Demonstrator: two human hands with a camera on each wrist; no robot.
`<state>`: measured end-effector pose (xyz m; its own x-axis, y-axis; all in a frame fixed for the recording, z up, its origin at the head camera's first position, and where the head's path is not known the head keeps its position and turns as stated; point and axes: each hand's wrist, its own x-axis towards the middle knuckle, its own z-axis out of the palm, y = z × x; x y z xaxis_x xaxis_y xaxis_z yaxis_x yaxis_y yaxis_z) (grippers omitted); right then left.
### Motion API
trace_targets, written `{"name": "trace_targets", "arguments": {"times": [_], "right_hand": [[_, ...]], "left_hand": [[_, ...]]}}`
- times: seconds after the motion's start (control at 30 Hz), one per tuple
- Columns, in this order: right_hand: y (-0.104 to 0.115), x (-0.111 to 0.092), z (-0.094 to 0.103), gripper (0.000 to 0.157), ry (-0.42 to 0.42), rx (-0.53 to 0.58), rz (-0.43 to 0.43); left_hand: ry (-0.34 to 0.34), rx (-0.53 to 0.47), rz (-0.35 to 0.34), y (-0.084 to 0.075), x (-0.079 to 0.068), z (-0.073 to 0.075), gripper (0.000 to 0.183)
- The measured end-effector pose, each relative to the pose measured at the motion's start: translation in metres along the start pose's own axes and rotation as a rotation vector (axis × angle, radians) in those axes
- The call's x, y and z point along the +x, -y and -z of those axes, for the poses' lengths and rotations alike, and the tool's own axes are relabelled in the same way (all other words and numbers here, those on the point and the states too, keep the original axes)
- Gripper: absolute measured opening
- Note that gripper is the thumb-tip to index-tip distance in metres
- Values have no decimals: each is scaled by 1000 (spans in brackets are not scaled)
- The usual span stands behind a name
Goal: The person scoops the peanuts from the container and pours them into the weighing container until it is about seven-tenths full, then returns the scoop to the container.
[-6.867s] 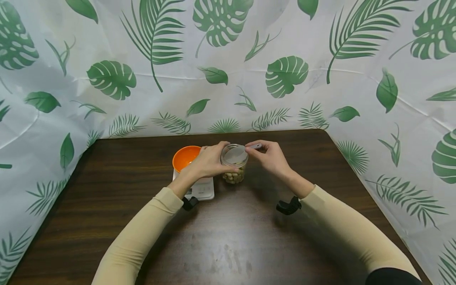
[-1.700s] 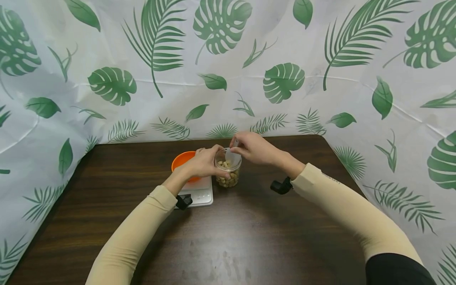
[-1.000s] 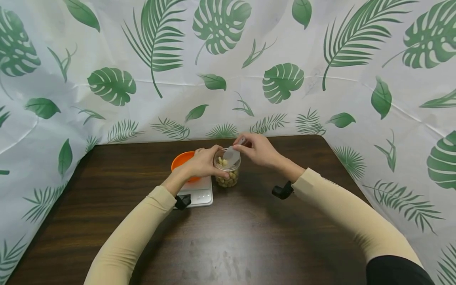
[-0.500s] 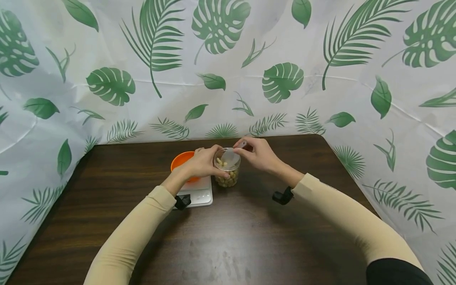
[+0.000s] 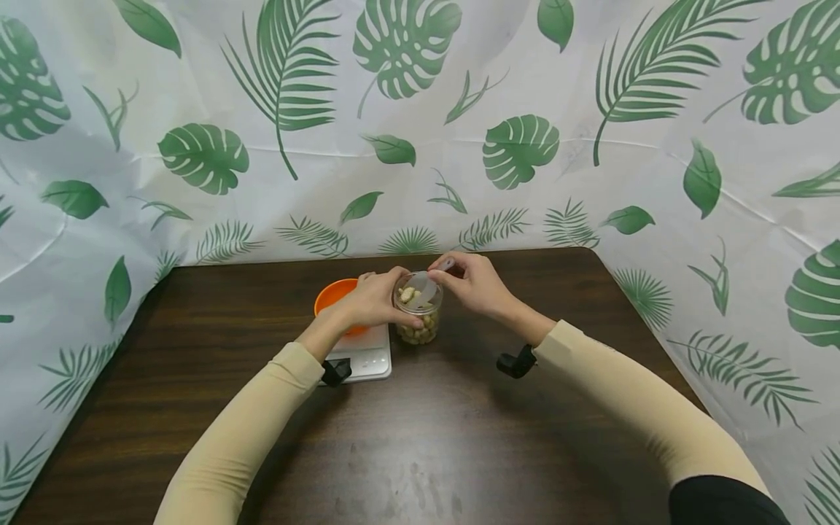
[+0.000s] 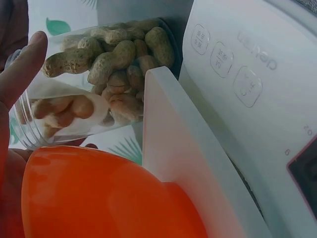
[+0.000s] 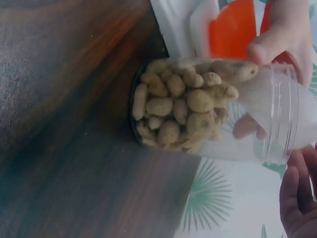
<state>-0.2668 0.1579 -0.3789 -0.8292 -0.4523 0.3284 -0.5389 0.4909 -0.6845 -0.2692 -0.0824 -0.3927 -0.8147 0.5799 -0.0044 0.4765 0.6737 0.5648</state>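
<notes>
My left hand [image 5: 379, 299] grips a clear plastic jar [image 5: 420, 313] near its mouth, thumb across the front and fingers behind. Unshelled peanuts [image 7: 173, 109] fill the jar's lower part. My right hand [image 5: 477, 283] pinches the handle of a translucent white scoop [image 5: 428, 292], whose bowl dips through the jar's mouth. Peanuts show beside and behind the scoop in the left wrist view. To the left, an orange bowl [image 5: 333, 293] sits on a white kitchen scale [image 5: 375, 361]; my left hand and wrist partly cover both.
The dark wooden table [image 5: 420, 437] reaches toward me in front of the jar. A leaf-patterned white sheet [image 5: 420, 182] hangs behind its far edge. The scale's buttons and part of its dark display [image 6: 307, 171] show in the left wrist view.
Earlier the scoop lay flatter over the jar's mouth; it has since dipped inside and tilted several ways. Over the last half second it turned more edge-on. The left hand keeps its hold.
</notes>
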Motion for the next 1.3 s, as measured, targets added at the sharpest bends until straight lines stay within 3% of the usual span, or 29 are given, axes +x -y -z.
{"name": "trace_targets", "arguments": {"times": [0.3, 0.6, 0.83, 1.3], "right_hand": [[-7, -3, 0, 19, -26, 97, -16], [-12, -7, 2, 18, -58, 319, -35], [-15, -9, 2, 19, -82, 344, -90], [-20, -17, 1, 22, -151, 417, -117]], "left_hand": [[-4, -1, 0, 2, 0, 0, 94], [-6, -23, -3, 2, 1, -1, 90], [-6, -18, -3, 3, 1, -1, 92], [-7, 4, 0, 1, 1, -1, 92]]}}
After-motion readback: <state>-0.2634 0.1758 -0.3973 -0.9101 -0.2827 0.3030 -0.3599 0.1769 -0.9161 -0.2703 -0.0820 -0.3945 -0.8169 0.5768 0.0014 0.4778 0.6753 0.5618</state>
